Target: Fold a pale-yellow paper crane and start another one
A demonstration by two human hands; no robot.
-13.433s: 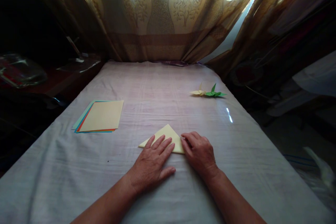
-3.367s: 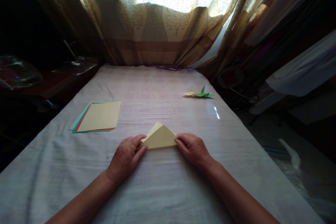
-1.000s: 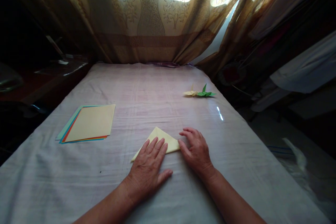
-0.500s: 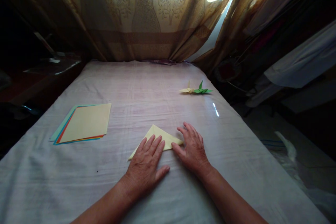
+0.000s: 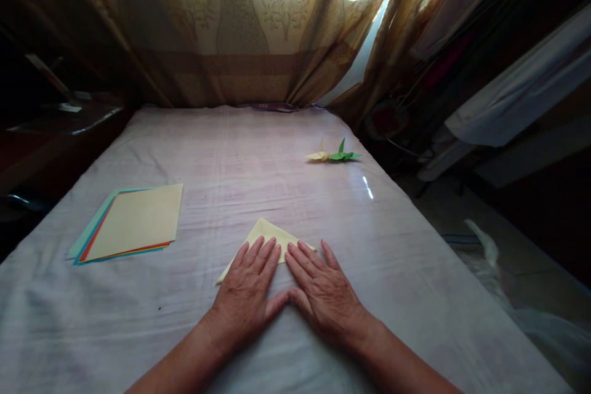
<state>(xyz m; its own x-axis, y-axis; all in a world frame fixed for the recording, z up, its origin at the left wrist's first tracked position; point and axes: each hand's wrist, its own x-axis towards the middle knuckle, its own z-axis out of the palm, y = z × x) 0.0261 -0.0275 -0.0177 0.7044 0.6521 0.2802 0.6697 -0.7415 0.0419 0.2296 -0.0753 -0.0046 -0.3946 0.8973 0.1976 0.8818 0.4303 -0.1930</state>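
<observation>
A pale yellow paper folded into a triangle (image 5: 264,234) lies flat on the cloth-covered table (image 5: 258,160) in front of me. My left hand (image 5: 247,292) rests palm down on its left half with fingers spread. My right hand (image 5: 321,289) lies flat beside it, fingertips on the paper's right part, thumbs nearly touching. Both hands hide the triangle's near edge; only its far tip and left corner show.
A stack of coloured paper sheets (image 5: 132,221) with a yellow one on top lies at the left. Two folded paper cranes, one yellow (image 5: 317,155) and one green (image 5: 344,154), sit at the far right. Curtains (image 5: 240,24) hang behind the table; its right edge drops off to dark clutter.
My right hand has slid left from the triangle's right corner onto the paper, ending next to my left hand. The view has shifted slightly; the paper stays flat.
</observation>
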